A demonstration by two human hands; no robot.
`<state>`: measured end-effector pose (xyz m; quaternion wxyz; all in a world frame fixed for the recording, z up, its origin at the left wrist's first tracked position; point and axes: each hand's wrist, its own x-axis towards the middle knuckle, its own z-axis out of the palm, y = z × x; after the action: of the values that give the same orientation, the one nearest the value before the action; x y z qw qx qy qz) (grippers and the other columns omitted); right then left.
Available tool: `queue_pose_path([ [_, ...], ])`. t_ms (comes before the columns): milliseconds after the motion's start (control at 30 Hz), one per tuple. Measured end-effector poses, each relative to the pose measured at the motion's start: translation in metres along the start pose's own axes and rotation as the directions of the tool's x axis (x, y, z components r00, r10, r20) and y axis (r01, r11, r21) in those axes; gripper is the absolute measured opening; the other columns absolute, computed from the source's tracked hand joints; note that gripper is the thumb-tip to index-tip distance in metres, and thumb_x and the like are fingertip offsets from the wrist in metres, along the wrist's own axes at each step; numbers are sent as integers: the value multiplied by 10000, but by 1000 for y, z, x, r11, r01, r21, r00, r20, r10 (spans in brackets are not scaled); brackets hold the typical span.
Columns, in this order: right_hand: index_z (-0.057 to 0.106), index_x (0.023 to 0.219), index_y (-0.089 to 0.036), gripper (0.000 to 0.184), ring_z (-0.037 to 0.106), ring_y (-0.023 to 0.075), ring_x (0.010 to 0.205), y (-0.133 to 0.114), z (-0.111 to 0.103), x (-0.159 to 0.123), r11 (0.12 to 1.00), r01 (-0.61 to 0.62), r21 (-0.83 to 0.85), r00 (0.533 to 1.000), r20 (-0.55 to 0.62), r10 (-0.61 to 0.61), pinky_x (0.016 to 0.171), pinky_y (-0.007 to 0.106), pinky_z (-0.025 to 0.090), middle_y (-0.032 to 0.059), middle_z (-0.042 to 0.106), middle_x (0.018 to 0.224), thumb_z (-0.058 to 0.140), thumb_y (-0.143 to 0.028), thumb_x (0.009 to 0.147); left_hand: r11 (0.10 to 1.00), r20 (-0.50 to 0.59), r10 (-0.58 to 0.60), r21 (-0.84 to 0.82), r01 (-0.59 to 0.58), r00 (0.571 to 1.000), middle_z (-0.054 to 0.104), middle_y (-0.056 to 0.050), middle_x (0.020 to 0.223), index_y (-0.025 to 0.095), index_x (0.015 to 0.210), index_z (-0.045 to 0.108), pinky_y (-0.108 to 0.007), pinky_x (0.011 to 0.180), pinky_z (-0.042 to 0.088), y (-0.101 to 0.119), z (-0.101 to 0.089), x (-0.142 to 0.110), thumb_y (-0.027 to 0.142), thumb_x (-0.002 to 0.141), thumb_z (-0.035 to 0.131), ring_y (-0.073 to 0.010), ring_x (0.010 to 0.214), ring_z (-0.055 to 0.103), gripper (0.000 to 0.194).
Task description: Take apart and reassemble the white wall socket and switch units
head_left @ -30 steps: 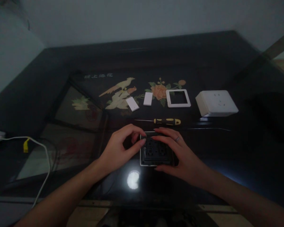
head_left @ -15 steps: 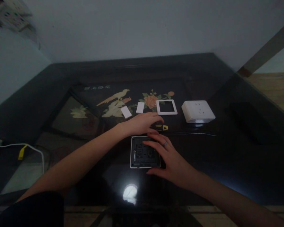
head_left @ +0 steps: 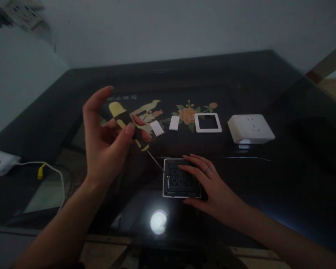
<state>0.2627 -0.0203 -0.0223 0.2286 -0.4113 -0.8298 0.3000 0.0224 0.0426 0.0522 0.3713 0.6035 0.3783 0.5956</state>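
My left hand (head_left: 109,138) is closed around a yellow-and-black screwdriver (head_left: 126,121), holding it tilted above the table. The shaft slants down to the right, its tip at the left edge of a square switch base (head_left: 182,190), black inside with a white rim. Whether the tip touches it I cannot tell. My right hand (head_left: 210,186), a ring on one finger, grips the base from its right side, fingers over the top and thumb at the near edge. A small screw (head_left: 168,177) shows near the base's left side.
Beyond the base lie two white rectangular plates (head_left: 174,123) and a square white frame (head_left: 208,130). A white socket box (head_left: 250,129) stands at the right. On the left, a white plug block (head_left: 0,162) has a cable with a yellow tag (head_left: 40,172). The dark glossy table (head_left: 254,186) bears a bird-and-flower picture.
My left hand has lifted the screwdriver off the table and brought it up and leftward, its shaft pointing at the base. My right hand stays on the base. The view has shifted slightly.
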Motion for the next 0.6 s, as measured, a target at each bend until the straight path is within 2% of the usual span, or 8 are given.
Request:
queue_pose_path([
  [133,380,1377,-285,679,304,335,1406,1,2,-1,1000,8,-18,1000,-8,-8,1088,611,391,113,371,1505,718,-298,788,992,-64,-77,-105,70,995,694,78,860,349,1187,546,-245,542,579,-13,-4,-19,310,832,752,-114,610,679,412],
  [300,367,1388,-281,684,309,330,1399,1,2,0,999,13,-38,1000,-7,-13,1086,600,402,116,365,1503,709,-324,797,997,-108,-70,-29,68,992,667,62,889,367,1199,527,-290,592,594,-19,-3,-28,317,859,720,-127,630,658,394],
  [600,345,1379,-280,706,322,334,1380,0,2,1,997,25,-67,1000,-11,-26,1070,595,418,123,369,1487,723,-294,783,996,-72,87,4,-87,994,674,50,921,313,1231,530,-256,571,599,-25,-4,-31,234,890,688,-119,632,684,385],
])
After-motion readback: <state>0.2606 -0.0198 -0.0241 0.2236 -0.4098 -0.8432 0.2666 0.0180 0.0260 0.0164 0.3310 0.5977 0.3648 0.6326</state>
